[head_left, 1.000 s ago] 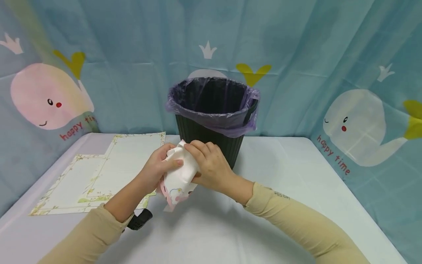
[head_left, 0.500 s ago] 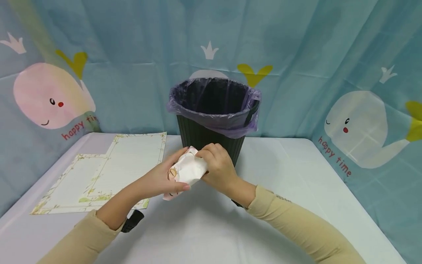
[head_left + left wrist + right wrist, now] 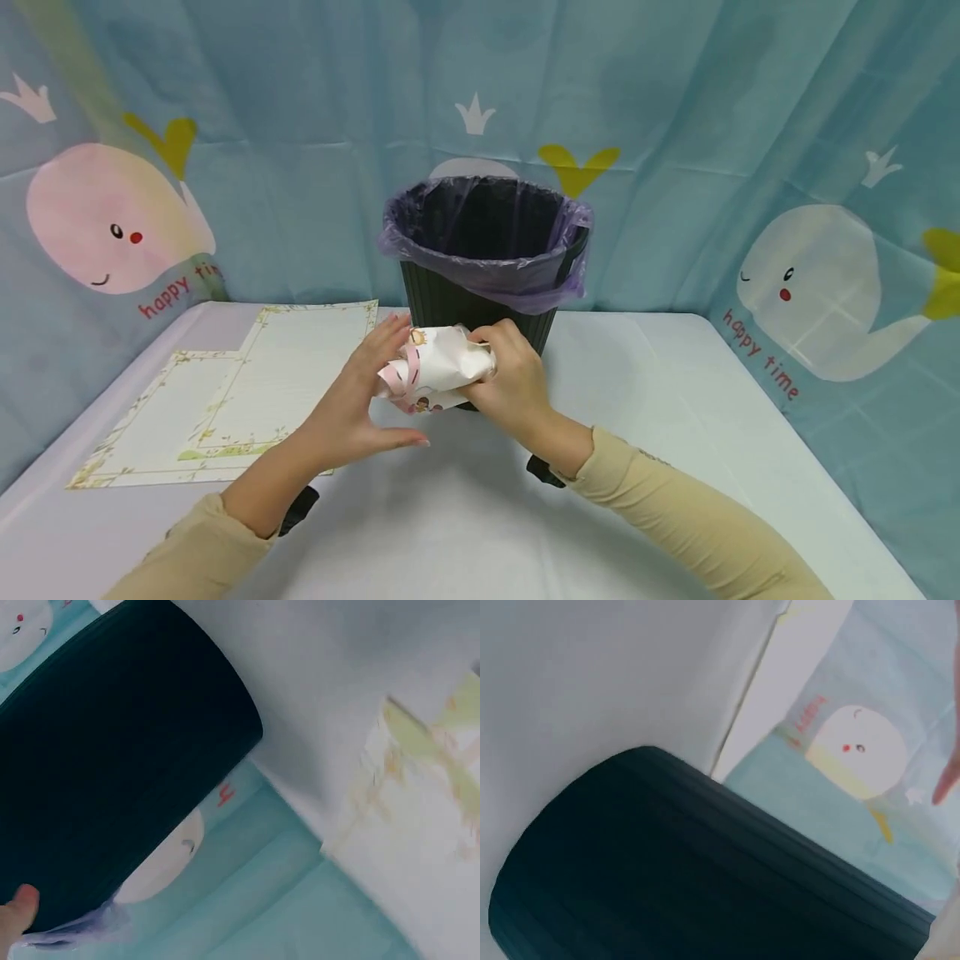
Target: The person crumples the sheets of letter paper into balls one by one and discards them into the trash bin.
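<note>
A crumpled sheet of white paper (image 3: 444,362) with pink edging and small printed cartoon figures is in front of the bin in the head view. My right hand (image 3: 516,379) grips its right end between thumb and curled fingers. At the left end, my left hand (image 3: 352,396) has its fingers straight and the thumb spread away below. Whether those fingertips touch the paper cannot be made out. Only a fingertip (image 3: 24,906) shows in the left wrist view. A pale bit of the paper (image 3: 946,936) enters the right wrist view's lower corner.
Behind the hands stands a dark ribbed bin (image 3: 442,296) with a purple bag (image 3: 510,279) over its rim. Two flower-bordered sheets (image 3: 300,367) overlap on the white table (image 3: 637,400) at left. A blue whale-print curtain (image 3: 300,167) surrounds the table.
The paper has turned and shifted slightly right. My left hand has loosened from holding it to spread fingers, its thumb now off the paper. My right hand keeps its grip.
</note>
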The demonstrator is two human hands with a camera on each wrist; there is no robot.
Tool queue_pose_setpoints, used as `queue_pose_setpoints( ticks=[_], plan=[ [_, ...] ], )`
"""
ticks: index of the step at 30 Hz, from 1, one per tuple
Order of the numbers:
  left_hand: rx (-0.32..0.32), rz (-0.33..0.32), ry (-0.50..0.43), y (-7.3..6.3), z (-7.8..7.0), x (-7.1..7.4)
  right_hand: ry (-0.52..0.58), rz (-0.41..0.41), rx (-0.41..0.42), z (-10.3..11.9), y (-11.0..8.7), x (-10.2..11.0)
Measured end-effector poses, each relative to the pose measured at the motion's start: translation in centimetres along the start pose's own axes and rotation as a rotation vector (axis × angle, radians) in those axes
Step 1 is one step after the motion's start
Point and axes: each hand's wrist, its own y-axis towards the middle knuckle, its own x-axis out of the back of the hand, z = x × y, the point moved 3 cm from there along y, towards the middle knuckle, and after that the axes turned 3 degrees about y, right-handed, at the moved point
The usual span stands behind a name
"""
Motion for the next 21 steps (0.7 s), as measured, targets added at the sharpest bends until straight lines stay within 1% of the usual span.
queue_pose_setpoints(
  ticks=[2,6,8,9,10,12,15,16,17,19,21],
  plan=[
    [-0.061,-0.035,0.013,0.3,0.4,-0.3,0.046,0.038,-0.066,-0.1,-0.1,-0.1],
    [-0.095,-0.055,-0.008,0.9,1.0,-0.8,0.130,0.113,-0.201,-0.5,-0.5,-0.4],
    [-0.103,-0.065,-0.026,1.2,1.2,-1.0,0.174,0.141,-0.245,-0.7,-0.7,-0.6],
    [-0.109,-0.070,-0.041,1.3,1.2,-1.0,0.195,0.150,-0.255,-0.7,-0.8,-0.6],
    [-0.128,-0.079,-0.055,1.5,1.1,-1.1,0.213,0.160,-0.250,-0.7,-0.8,-0.7],
    [-0.168,-0.095,-0.104,1.8,0.7,-1.4,0.278,0.203,-0.225,-0.5,-1.0,-0.9],
    [-0.199,-0.096,-0.211,2.5,0.0,-1.7,0.363,0.241,-0.193,0.0,-1.2,-1.3],
    [-0.201,-0.094,-0.249,2.7,-0.1,-1.8,0.383,0.255,-0.187,0.1,-1.2,-1.4],
    [-0.190,-0.088,-0.279,2.9,-0.2,-1.9,0.403,0.268,-0.190,0.2,-1.2,-1.5],
    [-0.171,-0.082,-0.314,3.1,-0.3,-1.8,0.424,0.278,-0.213,0.3,-1.0,-1.4],
    [-0.151,-0.087,-0.332,3.2,-0.2,-1.7,0.447,0.308,-0.233,0.2,-0.8,-1.3]
  ],
)
